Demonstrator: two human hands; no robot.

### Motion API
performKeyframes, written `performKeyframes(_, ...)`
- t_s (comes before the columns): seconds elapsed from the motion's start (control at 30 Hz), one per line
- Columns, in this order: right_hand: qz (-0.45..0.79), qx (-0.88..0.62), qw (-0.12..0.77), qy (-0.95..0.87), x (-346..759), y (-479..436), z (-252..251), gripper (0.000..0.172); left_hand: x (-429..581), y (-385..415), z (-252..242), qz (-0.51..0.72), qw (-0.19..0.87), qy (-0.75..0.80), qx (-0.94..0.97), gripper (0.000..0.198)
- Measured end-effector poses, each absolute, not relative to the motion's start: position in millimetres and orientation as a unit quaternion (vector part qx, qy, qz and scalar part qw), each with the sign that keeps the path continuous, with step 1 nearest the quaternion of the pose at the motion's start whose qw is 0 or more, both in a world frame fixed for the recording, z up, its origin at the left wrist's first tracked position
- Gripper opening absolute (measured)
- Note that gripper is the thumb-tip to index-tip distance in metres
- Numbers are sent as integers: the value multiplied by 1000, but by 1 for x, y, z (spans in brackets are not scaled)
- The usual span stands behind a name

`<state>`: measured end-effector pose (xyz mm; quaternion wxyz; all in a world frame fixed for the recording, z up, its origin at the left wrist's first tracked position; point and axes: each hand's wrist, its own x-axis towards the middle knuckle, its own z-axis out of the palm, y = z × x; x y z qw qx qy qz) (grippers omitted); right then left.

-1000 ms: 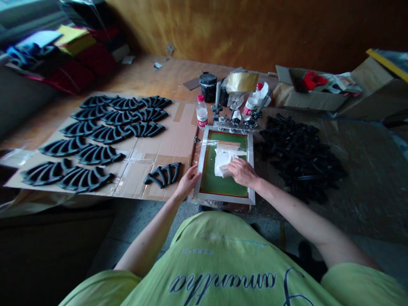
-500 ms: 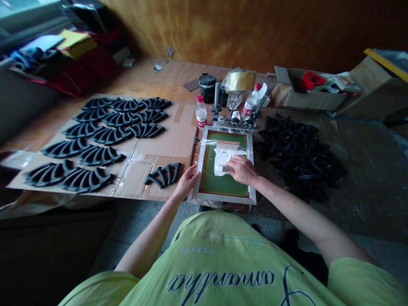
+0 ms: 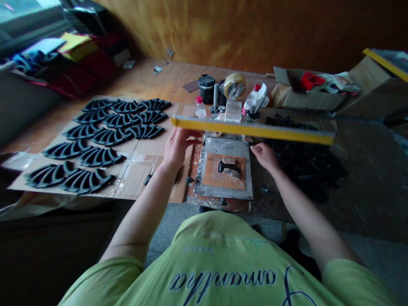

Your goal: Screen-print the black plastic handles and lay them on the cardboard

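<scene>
The screen frame [image 3: 255, 129] is tilted up off the bench, so I see it edge-on as a long yellow bar. My left hand [image 3: 175, 146] grips its left end from below. My right hand [image 3: 264, 155] hovers with curled fingers just right of the metal plate [image 3: 226, 146], under the raised frame; what it holds, if anything, is hidden. On the plate lies an orange jig board [image 3: 223, 182] with one black curved part [image 3: 228, 168] seated in it. A whitish block [image 3: 232, 111] rests on the raised frame.
Rows of black fan-shaped parts [image 3: 95, 131] lie on the cardboard sheet [image 3: 146, 148] at left. A heap of black parts [image 3: 312, 165] sits at right. Behind the plate stand a small bottle [image 3: 200, 108], a black tin [image 3: 207, 87], a tape roll [image 3: 234, 85] and an open cardboard box [image 3: 302, 95].
The frame, which lay flat with my right hand wiping across its green mesh, has been swung up by my left hand. The plate and black part are uncovered. My right hand has drawn aside.
</scene>
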<state>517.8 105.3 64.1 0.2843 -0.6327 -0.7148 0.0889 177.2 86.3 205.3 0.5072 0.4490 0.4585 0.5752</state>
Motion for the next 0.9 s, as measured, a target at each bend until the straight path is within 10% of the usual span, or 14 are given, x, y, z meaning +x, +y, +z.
performKeyframes(0.23,84,-629,82,-768,432,50,42,19,197,89,191,597,514,466,403,60)
performKeyframes(0.47,102,-509,189,-834,370,12,71,15,226,-24,96,352,761,504,206,49)
performKeyframes(0.7,-1,-581,140,-802,507,42,60,19,116,-25,55,454,534,695,163,35)
performKeyframes(0.9,15,-711,39,-702,664,66,5,26,21,-40,-7,260,381,860,220,51)
